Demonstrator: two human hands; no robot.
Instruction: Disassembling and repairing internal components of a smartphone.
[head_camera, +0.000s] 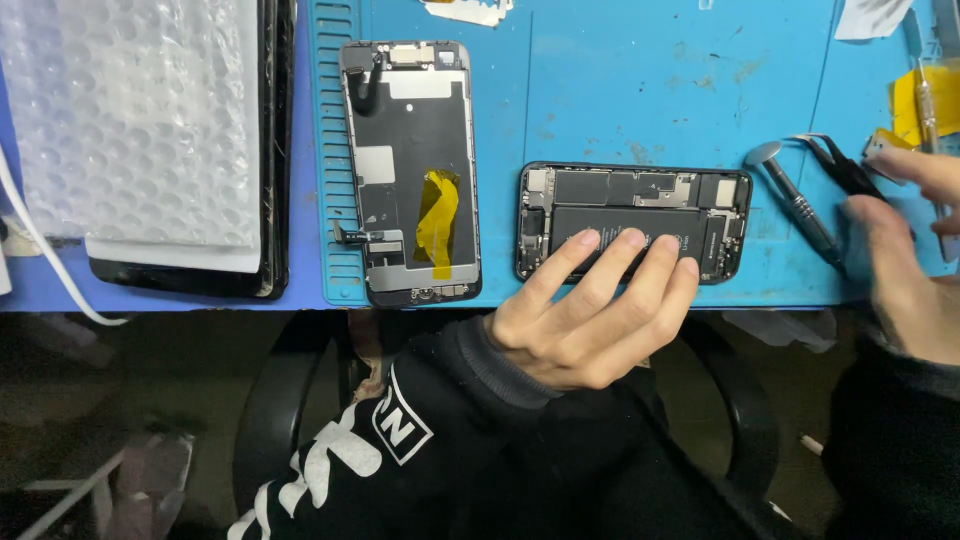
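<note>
An opened black phone body (640, 198) lies sideways on the blue work mat (600, 90), its battery and boards exposed. My left hand (600, 310) rests on its near edge, fingers spread flat over the battery. The detached screen panel (410, 170) lies face down to the left, with a strip of yellow tape on its back. My right hand (905, 260) is at the right edge of the mat, fingers at black tweezers (845, 165); whether it grips them is unclear. A metal spudger (795, 205) lies beside the tweezers.
A sheet of bubble wrap (130, 110) covers stacked dark panels at the left. A white cable (40, 250) curves along the left edge. Yellow tape pieces (915, 105) sit at the far right. The table's front edge runs just below the phone.
</note>
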